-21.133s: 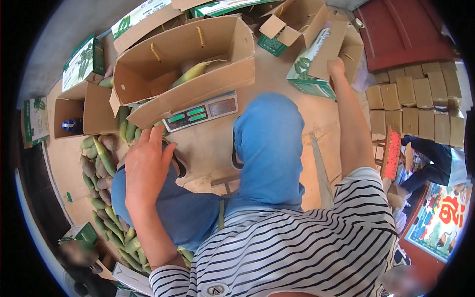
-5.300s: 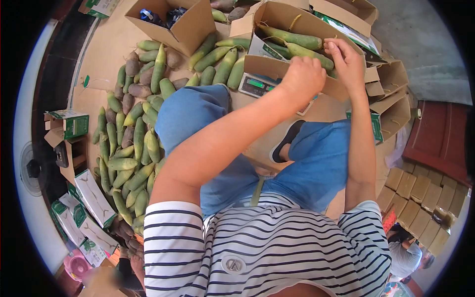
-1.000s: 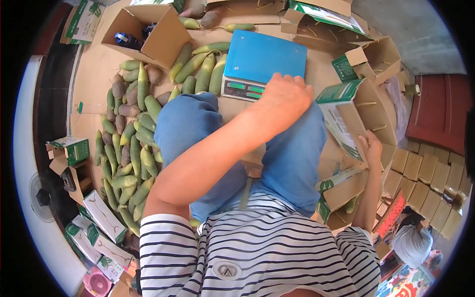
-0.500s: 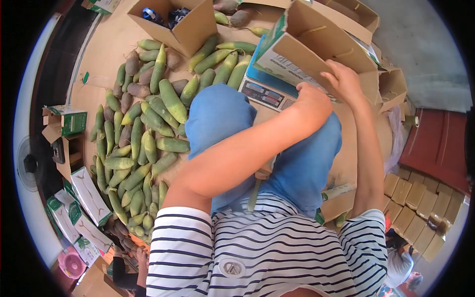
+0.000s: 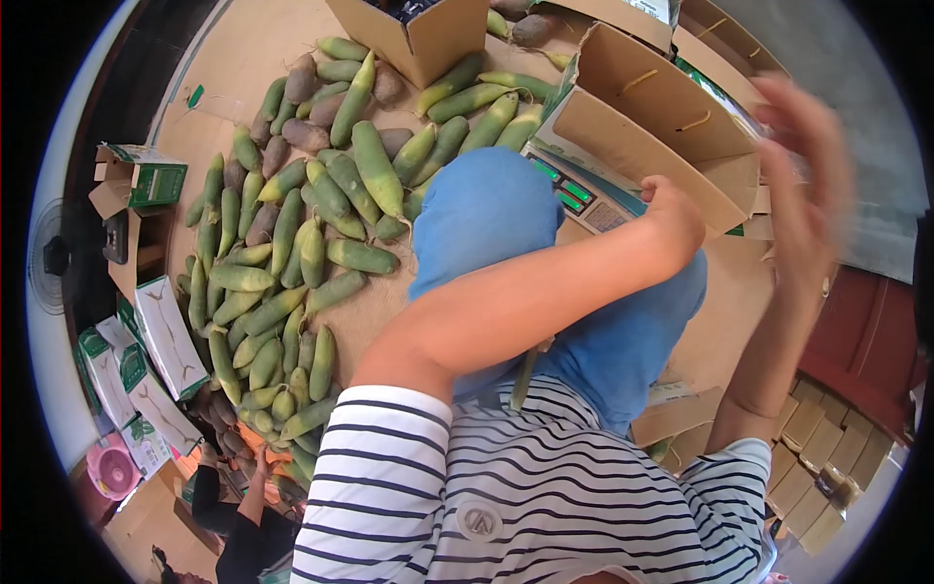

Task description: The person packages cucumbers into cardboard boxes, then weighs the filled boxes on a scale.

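Note:
An open cardboard carton with rope handles stands on a digital scale in front of my knees. Green numbers glow on the scale's display. My left hand is at the carton's near side, just above the scale, with its fingers curled in; whether something is in them is hidden. To the right of the carton my right hand is raised, blurred by motion, its fingers apart and nothing seen in them. A narrow greenish strip shows at my lap, partly under my left forearm.
Many green radishes cover the board to the left, with darker reddish-brown roots among them. Another carton stands at the back. Flat white boxes lie at far left, stacked brown packs at right. Another person's arm shows lower left.
My right hand has left the carton's edge and swung up to the right. The carton sits turned more open side up. The display has gone from red to green. My view has shifted left.

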A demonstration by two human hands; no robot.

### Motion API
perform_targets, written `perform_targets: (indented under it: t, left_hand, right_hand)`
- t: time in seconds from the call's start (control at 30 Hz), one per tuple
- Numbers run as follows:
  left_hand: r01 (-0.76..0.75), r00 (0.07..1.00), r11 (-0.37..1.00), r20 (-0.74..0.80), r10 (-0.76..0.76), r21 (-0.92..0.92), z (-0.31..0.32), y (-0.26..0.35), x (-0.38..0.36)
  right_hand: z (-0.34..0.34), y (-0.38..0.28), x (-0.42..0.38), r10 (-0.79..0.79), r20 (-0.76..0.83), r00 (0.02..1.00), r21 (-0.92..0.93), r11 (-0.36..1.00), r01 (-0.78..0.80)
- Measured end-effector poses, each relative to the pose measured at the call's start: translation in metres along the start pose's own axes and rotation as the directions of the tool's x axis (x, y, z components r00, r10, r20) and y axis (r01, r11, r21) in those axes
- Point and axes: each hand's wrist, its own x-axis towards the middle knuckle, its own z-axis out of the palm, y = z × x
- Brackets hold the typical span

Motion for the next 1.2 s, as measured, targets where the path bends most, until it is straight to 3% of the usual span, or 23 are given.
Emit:
perform_targets:
  t: [0.2,0.33,0.4,0.47,0.5,0.53,0.63,0.8,0.87,0.97,1.07,1.2]
  left_hand:
    - [-0.019,1.000,0.999,-0.018,0.019,-0.027,-0.004,-0.008,-0.012]
    - [0.097,0.979,0.995,-0.176,-0.102,-0.038,0.018,-0.005,0.003]
    - [0.071,0.968,0.997,-0.240,-0.069,0.000,0.019,-0.006,-0.001]
    - [0.194,0.930,0.981,-0.313,-0.190,-0.016,0.025,0.002,0.001]
    - [0.150,0.936,0.985,-0.334,-0.113,0.088,0.029,0.001,-0.003]
    - [0.201,0.950,0.979,-0.245,-0.191,0.016,0.022,-0.002,0.001]
    - [0.153,0.972,0.988,-0.174,-0.155,-0.028,0.013,-0.005,-0.001]
    - [0.089,0.971,0.996,-0.220,-0.093,-0.026,-0.003,-0.018,-0.013]
    - [0.081,0.975,0.993,-0.201,-0.098,-0.091,0.000,-0.014,-0.014]
    - [0.029,0.990,0.999,-0.134,-0.032,-0.031,-0.008,-0.016,-0.019]
    - [0.136,0.972,0.990,-0.184,-0.143,-0.047,0.002,-0.012,-0.010]
    - [0.085,0.987,0.996,-0.136,-0.089,-0.032,0.008,-0.016,-0.009]
  right_hand:
    - [-0.051,-0.078,0.006,-0.300,-0.185,0.936,0.299,0.890,0.344]
    - [-0.058,-0.080,0.008,-0.327,-0.271,0.905,0.360,0.838,0.410]
    - [-0.064,-0.077,0.013,-0.330,-0.295,0.897,0.382,0.820,0.427]
    - [-0.078,-0.073,0.014,-0.316,-0.363,0.877,0.403,0.795,0.454]
    - [-0.085,-0.069,0.013,-0.303,-0.404,0.863,0.423,0.775,0.470]
    - [-0.093,-0.066,0.014,-0.294,-0.440,0.848,0.436,0.756,0.488]
    - [-0.111,-0.054,0.023,-0.271,-0.471,0.839,0.462,0.735,0.497]
    - [-0.102,-0.056,0.007,-0.300,-0.517,0.802,0.442,0.709,0.550]
    - [-0.092,-0.055,-0.002,-0.300,-0.512,0.805,0.466,0.690,0.554]
    - [-0.081,-0.057,-0.006,-0.305,-0.482,0.821,0.502,0.672,0.545]
    - [-0.073,-0.063,-0.009,-0.319,-0.468,0.824,0.521,0.653,0.549]
    - [-0.061,-0.066,-0.013,-0.293,-0.455,0.841,0.553,0.648,0.525]
